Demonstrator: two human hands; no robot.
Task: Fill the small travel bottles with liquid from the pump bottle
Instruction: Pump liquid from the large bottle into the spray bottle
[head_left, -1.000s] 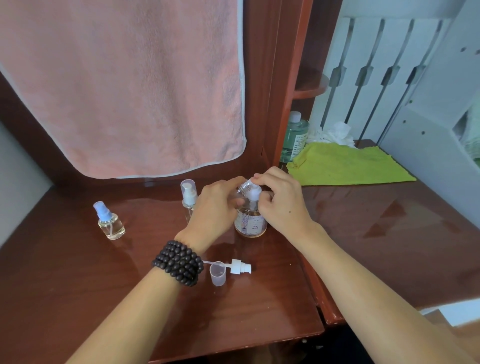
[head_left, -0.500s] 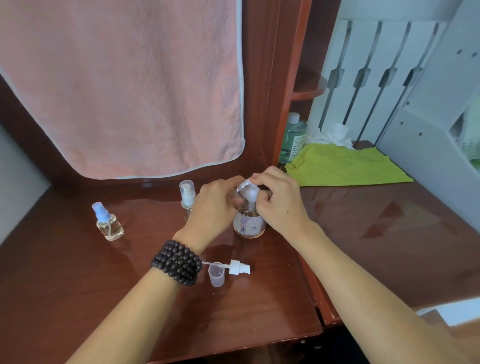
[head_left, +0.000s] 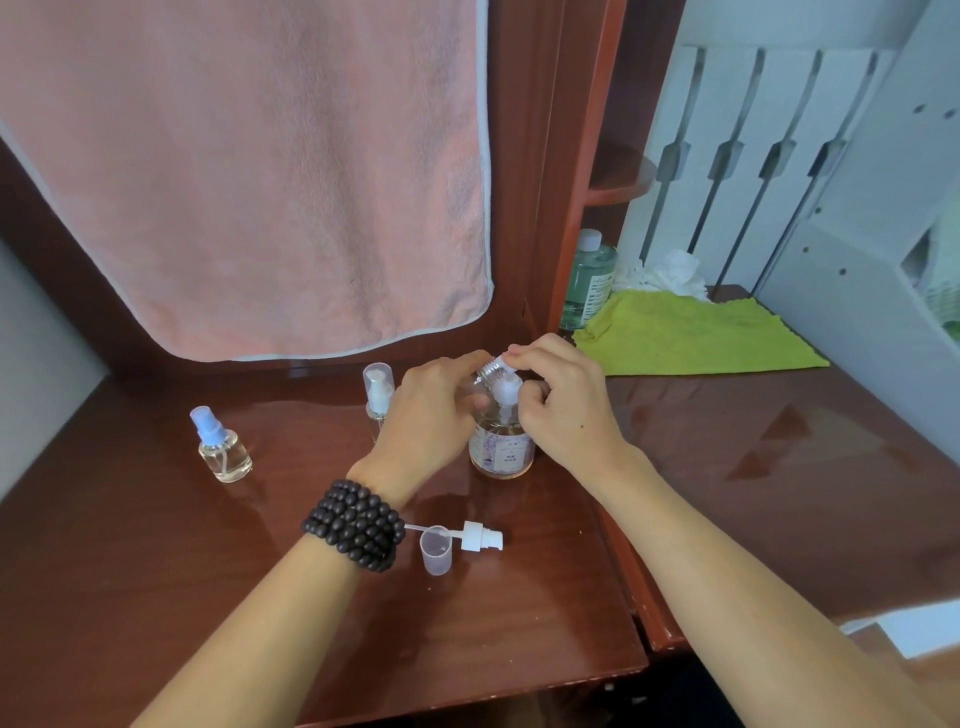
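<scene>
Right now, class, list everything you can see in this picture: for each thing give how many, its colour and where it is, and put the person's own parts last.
pump bottle: 1, clear with pale amber liquid, desk centre, between the hands
small empty bottle: 1, clear, threaded neck, held tilted at the pump's spout
capped bottle: 1, clear with white pump, behind left hand
spray bottle: 1, clear with blue top, desk left
loose pump head: 1, white, lying near desk front
cap: 1, clear, beside it
towel: 1, pink, hanging behind
cloth: 1, yellow-green, right rear
green bottle: 1, behind cloth
bead bracelet: 1, dark, left wrist
left hand: holds small bottle
right hand: on pump top
</scene>
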